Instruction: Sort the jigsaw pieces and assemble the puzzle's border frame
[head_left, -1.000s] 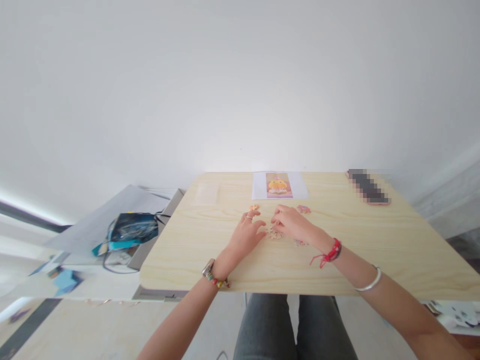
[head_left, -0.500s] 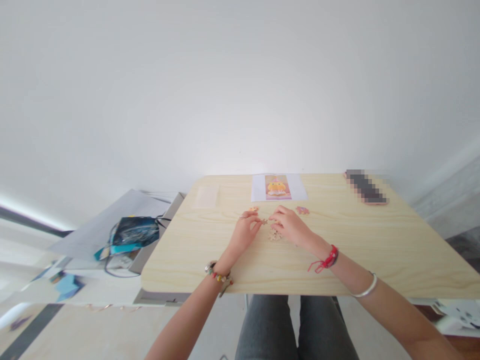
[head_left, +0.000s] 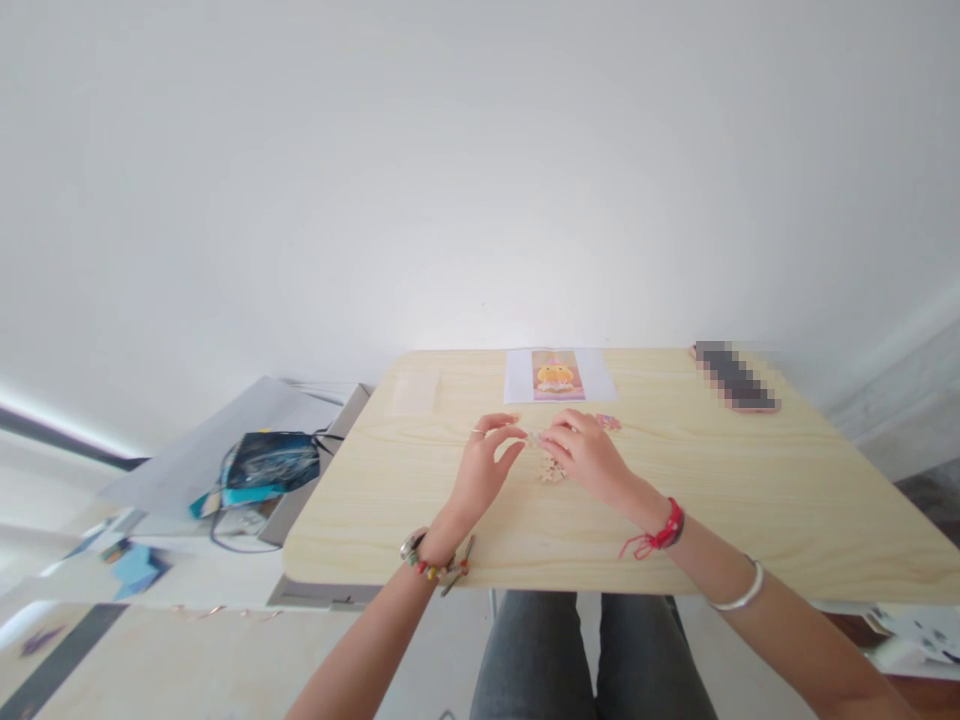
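Note:
A small jigsaw piece (head_left: 533, 439) is pinched in the fingertips of my right hand (head_left: 589, 455), which wears a red cord at the wrist. Facing it, my left hand (head_left: 480, 468) is open, its thumb and forefinger spread and nothing visible between them. Below my right fingers lies a small heap of jigsaw pieces (head_left: 553, 470), seen from their plain side. Beyond that hand are a few pink and purple pieces (head_left: 609, 422), partly hidden. More orange pieces (head_left: 515, 417) show just past my left fingers, mostly covered.
A white sheet with a printed yellow character (head_left: 556, 374) lies at the back of the wooden table (head_left: 750, 500). A phone (head_left: 735, 377) rests at the back right, a clear plastic sheet (head_left: 417, 393) at the back left. Left of the table sits a dark bag (head_left: 274, 461).
My left thumb and forefinger have parted from the piece they pinched. That piece now sits at my right fingertips, which have shifted slightly left.

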